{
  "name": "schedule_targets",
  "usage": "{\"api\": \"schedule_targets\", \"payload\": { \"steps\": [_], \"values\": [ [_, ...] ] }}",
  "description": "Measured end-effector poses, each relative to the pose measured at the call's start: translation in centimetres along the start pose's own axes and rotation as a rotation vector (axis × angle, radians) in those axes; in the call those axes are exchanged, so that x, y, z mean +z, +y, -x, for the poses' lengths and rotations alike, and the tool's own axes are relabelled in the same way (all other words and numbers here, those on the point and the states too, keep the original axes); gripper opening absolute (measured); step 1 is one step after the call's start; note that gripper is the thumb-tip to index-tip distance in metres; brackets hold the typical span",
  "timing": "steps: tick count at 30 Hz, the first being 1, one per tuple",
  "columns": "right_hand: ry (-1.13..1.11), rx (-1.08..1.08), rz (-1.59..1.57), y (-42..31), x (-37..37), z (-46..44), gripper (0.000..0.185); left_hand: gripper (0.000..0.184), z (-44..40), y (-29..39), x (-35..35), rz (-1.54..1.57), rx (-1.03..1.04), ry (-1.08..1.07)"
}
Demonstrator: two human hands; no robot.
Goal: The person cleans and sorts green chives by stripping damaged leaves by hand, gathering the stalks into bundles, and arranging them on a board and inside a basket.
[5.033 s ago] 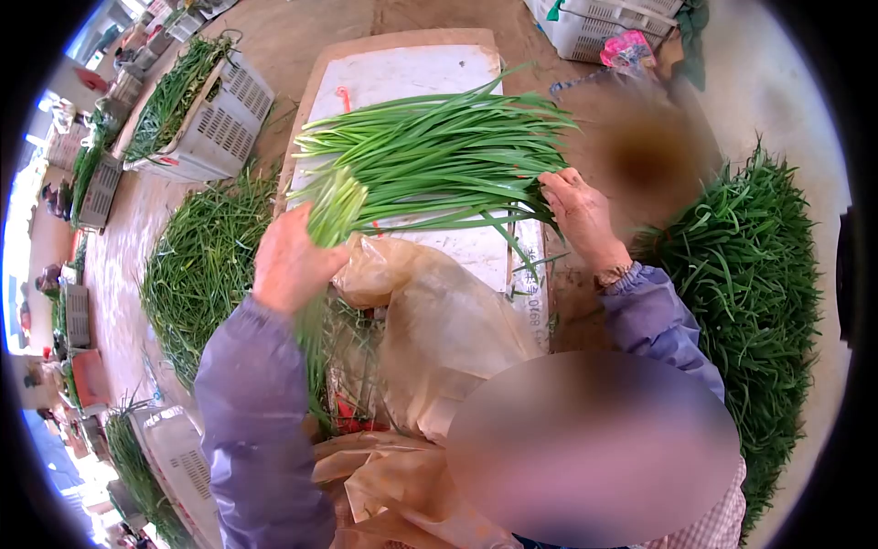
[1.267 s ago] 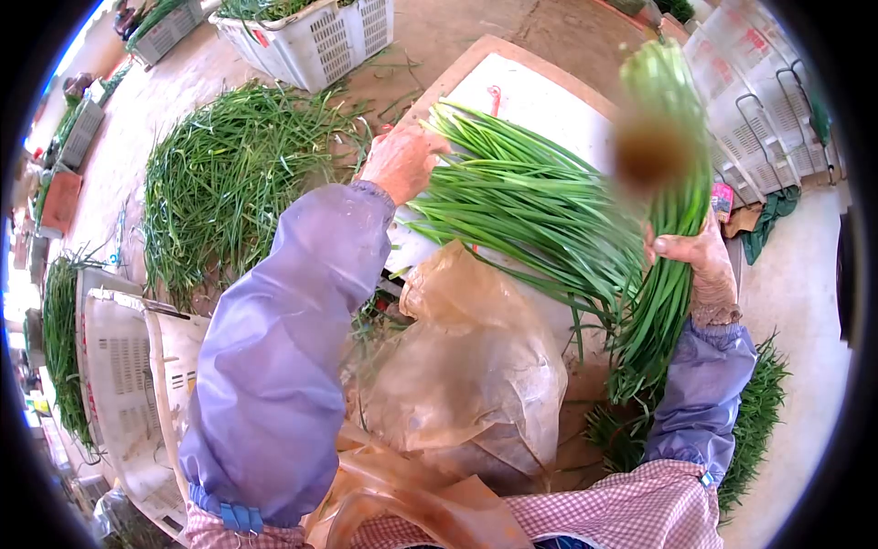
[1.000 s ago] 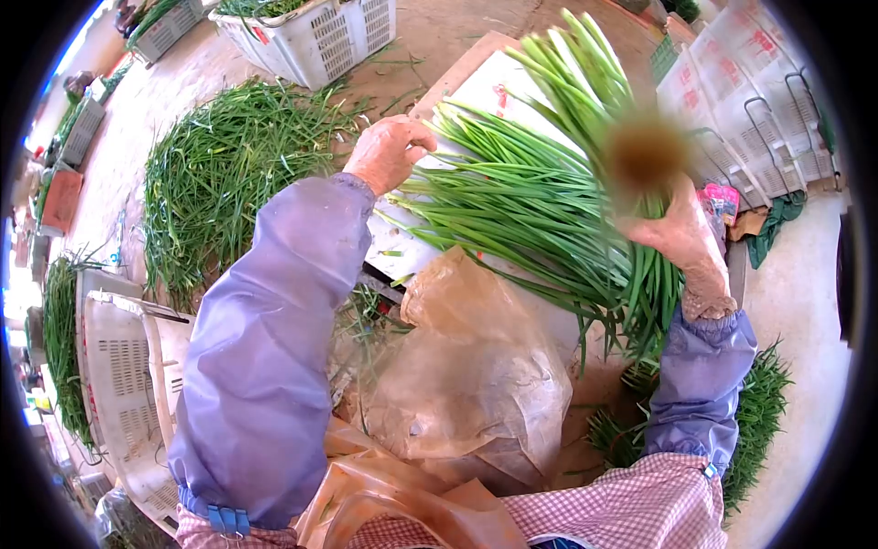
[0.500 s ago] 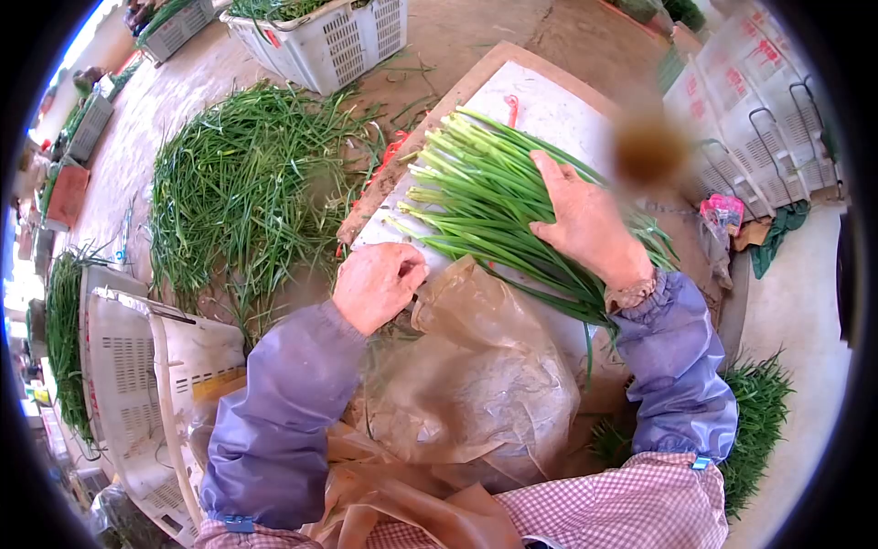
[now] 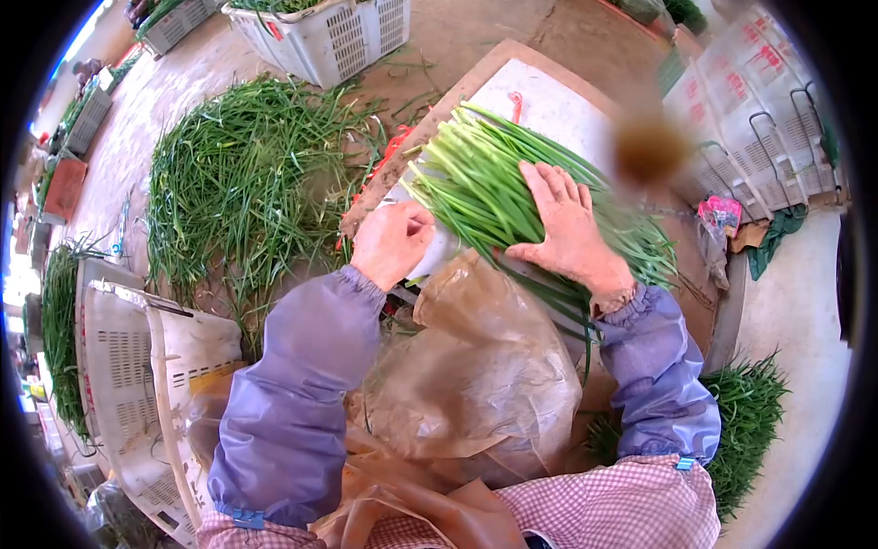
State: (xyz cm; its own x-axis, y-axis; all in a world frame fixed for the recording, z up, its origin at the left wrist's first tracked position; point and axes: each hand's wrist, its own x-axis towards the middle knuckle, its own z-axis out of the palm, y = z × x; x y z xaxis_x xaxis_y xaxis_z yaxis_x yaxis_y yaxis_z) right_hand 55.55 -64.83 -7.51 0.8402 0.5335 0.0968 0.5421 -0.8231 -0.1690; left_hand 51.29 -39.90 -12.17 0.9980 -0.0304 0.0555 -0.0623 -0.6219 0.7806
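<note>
A bundle of garlic chives, pale at the stem ends and dark green at the leaf tips, lies across a white board with a brown rim. My right hand rests flat on top of the bundle, fingers stretched and thumb apart. Beside the stem ends, at the board's near left edge, my left hand is closed with fingers curled. Whatever it may pinch is hidden. A translucent brown plastic sheet bulges below the hands, over my lap. A red strip lies on the board beyond the stems.
Loose green leaves are heaped on the floor at left. White crates stand at the back, at lower left and at upper right. More greens lie at lower right. Red ties hang by the board's left edge.
My left hand has moved up and right, closer to the stem ends. The right hand has shifted slightly left on the chives, which look gathered more tightly together.
</note>
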Motion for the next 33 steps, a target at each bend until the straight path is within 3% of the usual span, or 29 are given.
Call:
{"api": "schedule_targets", "payload": {
  "steps": [2, 4, 6, 8, 10, 12, 13, 19, 22, 24, 30, 33],
  "values": [
    [-0.018, -0.026, -0.111, 0.8, -0.5, -0.3, 0.106, 0.009, 0.4, -0.4, 0.0, 0.102, -0.071, 0.064],
    [-0.062, -0.014, -0.169, 0.5, -1.4, -0.5, 0.104, 0.010, 0.1, -0.6, -0.5, 0.086, -0.074, 0.278],
    [-0.008, -0.022, -0.172, 0.3, -1.6, -0.3, 0.100, 0.013, -0.4, -0.7, -0.6, 0.106, -0.069, 0.309],
    [0.045, -0.028, -0.174, -0.1, -1.3, 0.1, 0.095, 0.015, -0.9, -0.3, -0.5, 0.024, 0.092, 0.392],
    [0.241, -0.029, 0.042, -0.8, -0.2, 0.6, 0.085, 0.016, -1.7, 0.2, -0.4, -0.051, 0.127, 0.397],
    [0.246, -0.042, 0.051, -1.4, 0.2, 0.8, 0.075, 0.020, -2.4, 1.0, -0.3, -0.299, 0.302, 0.430],
    [0.255, -0.030, 0.036, -1.1, 1.0, 0.7, 0.072, 0.021, -2.5, 1.4, -0.2, -0.307, 0.220, 0.353],
    [0.355, -0.017, -0.061, 1.1, 2.3, -0.9, 0.051, 0.019, -3.7, 0.7, 0.4, -0.335, 0.204, 0.290],
    [0.335, -0.034, -0.067, 1.9, 1.9, -1.3, 0.050, 0.018, -4.0, -0.1, 0.5, -0.290, 0.222, 0.280],
    [0.330, -0.037, -0.059, 1.9, 1.7, -1.2, 0.050, 0.015, -4.1, -0.3, 0.3, -0.093, 0.254, 0.252],
    [0.298, -0.045, -0.041, 1.1, 1.6, -0.8, 0.054, 0.015, -3.7, -1.6, 0.8, -0.011, 0.340, 0.295],
    [0.289, -0.015, 0.008, -0.4, 1.1, -0.2, 0.065, 0.018, -3.1, -0.8, 0.6, 0.054, 0.329, 0.355]
  ]
}}
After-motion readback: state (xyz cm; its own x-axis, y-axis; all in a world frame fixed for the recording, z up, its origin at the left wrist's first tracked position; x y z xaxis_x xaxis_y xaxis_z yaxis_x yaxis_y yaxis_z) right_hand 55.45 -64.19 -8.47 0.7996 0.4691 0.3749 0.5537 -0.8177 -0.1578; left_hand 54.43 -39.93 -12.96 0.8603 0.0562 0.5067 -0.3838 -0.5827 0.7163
